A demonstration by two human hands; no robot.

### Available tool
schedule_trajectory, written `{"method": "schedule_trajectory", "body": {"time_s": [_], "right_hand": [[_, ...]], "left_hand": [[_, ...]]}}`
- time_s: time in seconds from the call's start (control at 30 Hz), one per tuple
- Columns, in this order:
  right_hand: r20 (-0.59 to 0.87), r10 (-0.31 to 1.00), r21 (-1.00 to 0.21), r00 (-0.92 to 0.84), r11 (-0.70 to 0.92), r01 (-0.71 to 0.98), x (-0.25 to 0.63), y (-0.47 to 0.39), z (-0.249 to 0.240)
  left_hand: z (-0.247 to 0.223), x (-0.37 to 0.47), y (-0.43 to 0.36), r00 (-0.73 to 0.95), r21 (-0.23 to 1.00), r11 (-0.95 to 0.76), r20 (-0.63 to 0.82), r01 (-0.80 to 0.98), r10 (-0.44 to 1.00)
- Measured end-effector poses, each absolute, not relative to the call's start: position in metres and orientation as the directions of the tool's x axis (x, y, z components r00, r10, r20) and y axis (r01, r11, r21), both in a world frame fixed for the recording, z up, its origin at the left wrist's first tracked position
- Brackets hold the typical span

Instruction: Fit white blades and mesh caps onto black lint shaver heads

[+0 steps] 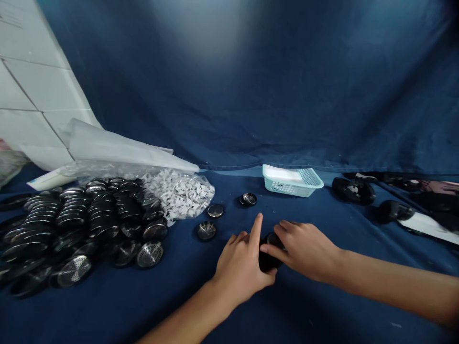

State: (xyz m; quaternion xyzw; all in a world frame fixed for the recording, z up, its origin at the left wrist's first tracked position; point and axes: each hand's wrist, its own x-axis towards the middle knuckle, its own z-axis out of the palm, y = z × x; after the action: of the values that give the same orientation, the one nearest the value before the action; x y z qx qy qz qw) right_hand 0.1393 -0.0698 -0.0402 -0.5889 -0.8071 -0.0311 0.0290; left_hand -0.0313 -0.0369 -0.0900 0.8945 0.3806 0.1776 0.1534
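My left hand (242, 262) is curled around the side of a small black part (267, 262), its index finger stretched forward. From the other side my right hand (304, 248) grips the same black part, with thumb and fingers on its top. Most of that part is hidden by my hands. Beyond them lie a black-rimmed disc with a shiny face (248, 199), a second disc (215, 210) and a third, perforated metal disc (206, 231), all apart from my hands.
Rows of black discs with perforated metal faces (103, 215) fill the left side. Beside them lies a clear bag of small white pieces (182, 193). A light-blue basket (292, 187) stands at the back. Black parts (353, 191) lie at right, before a blue curtain (251, 95).
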Motion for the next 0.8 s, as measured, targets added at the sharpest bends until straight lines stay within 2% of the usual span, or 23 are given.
{"method": "schedule_trajectory", "body": {"time_s": [0.07, 0.13, 0.2, 0.23, 0.33, 0.4, 0.43, 0.53, 0.6, 0.73, 0.8], "right_hand": [[0.095, 0.916, -0.056, -0.39, 0.397, 0.916, 0.142, -0.072, -0.035], [0.049, 0.883, -0.191, -0.468, 0.468, 0.863, 0.149, -0.076, -0.03], [-0.027, 0.887, -0.278, -0.46, 0.435, 0.856, 0.158, -0.081, -0.027], [-0.057, 0.902, -0.281, -0.427, 0.396, 0.874, 0.161, -0.084, -0.026], [-0.092, 0.965, -0.128, -0.246, 0.233, 0.964, 0.168, -0.09, -0.022], [-0.053, 0.982, -0.053, -0.179, 0.176, 0.983, 0.168, -0.09, -0.019], [-0.025, 0.978, -0.064, -0.205, 0.203, 0.977, 0.168, -0.089, -0.018], [0.045, 0.889, -0.184, -0.456, 0.456, 0.871, 0.164, -0.083, -0.022], [0.094, 0.844, -0.181, -0.528, 0.536, 0.825, 0.159, -0.078, -0.034], [0.247, 0.899, 0.025, -0.362, 0.368, 0.93, 0.144, -0.072, -0.064], [0.289, 0.891, 0.137, -0.351, 0.324, 0.936, 0.138, -0.07, -0.073]], "left_hand": [[-0.088, -0.033, -0.036, 0.645, 0.438, -0.647, 0.178, 0.624, 0.743], [-0.087, -0.035, -0.035, 0.634, 0.44, -0.623, 0.144, 0.647, 0.76], [-0.086, -0.035, -0.034, 0.622, 0.415, -0.606, 0.116, 0.678, 0.775], [-0.086, -0.035, -0.033, 0.616, 0.405, -0.6, 0.108, 0.69, 0.781], [-0.086, -0.034, -0.031, 0.602, 0.407, -0.585, 0.101, 0.702, 0.792], [-0.086, -0.033, -0.03, 0.602, 0.413, -0.582, 0.097, 0.7, 0.793], [-0.086, -0.033, -0.029, 0.609, 0.409, -0.591, 0.102, 0.695, 0.786], [-0.087, -0.033, -0.028, 0.643, 0.383, -0.641, 0.143, 0.665, 0.752], [-0.089, -0.033, -0.028, 0.643, 0.373, -0.649, 0.159, 0.663, 0.749], [-0.092, -0.031, -0.03, 0.636, 0.329, -0.668, 0.214, 0.668, 0.741], [-0.093, -0.029, -0.033, 0.636, 0.299, -0.681, 0.246, 0.668, 0.732]]}}
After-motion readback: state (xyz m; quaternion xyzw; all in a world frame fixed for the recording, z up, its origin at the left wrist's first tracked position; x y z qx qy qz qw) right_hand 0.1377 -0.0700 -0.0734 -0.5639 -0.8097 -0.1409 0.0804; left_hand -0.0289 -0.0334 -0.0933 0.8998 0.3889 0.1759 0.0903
